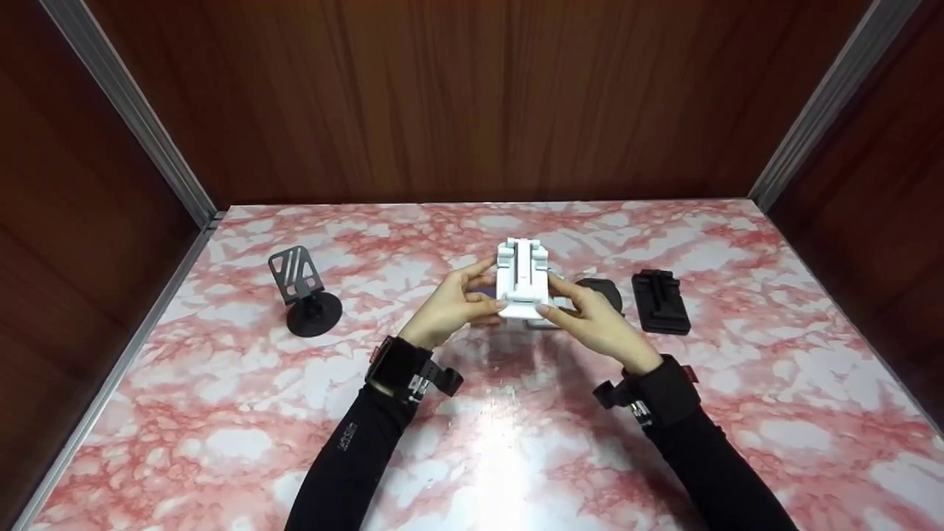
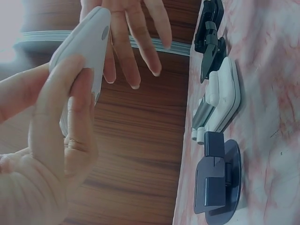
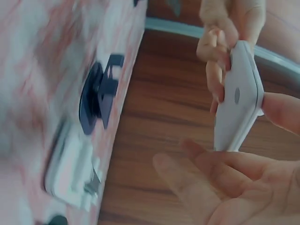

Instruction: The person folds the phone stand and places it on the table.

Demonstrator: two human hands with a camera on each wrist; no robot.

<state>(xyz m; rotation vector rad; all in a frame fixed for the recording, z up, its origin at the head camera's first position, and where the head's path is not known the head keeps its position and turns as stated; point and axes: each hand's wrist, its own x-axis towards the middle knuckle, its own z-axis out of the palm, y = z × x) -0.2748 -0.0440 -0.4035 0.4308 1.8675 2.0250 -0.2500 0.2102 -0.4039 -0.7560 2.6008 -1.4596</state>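
Note:
A white folded phone stand (image 1: 523,276) is held up above the table, its hinged arm side facing the head camera. My left hand (image 1: 453,301) pinches its left side, with the thumb at the lower left corner. On the opposite side, my right hand (image 1: 596,318) grips it between thumb and fingers. The left wrist view shows the smooth back of the stand (image 2: 91,47) with a grey oval spot, and the right hand's fingers (image 2: 136,42) extended behind it. In the right wrist view, the right thumb (image 3: 281,110) presses the stand's edge.
A second white stand (image 2: 227,93) lies on the marbled table (image 1: 221,442) behind the hands, beside a dark blue stand (image 2: 211,176). A black folded stand (image 1: 661,301) lies right; a dark round-based stand (image 1: 313,313) stands left. Wooden panels (image 1: 472,103) enclose the table.

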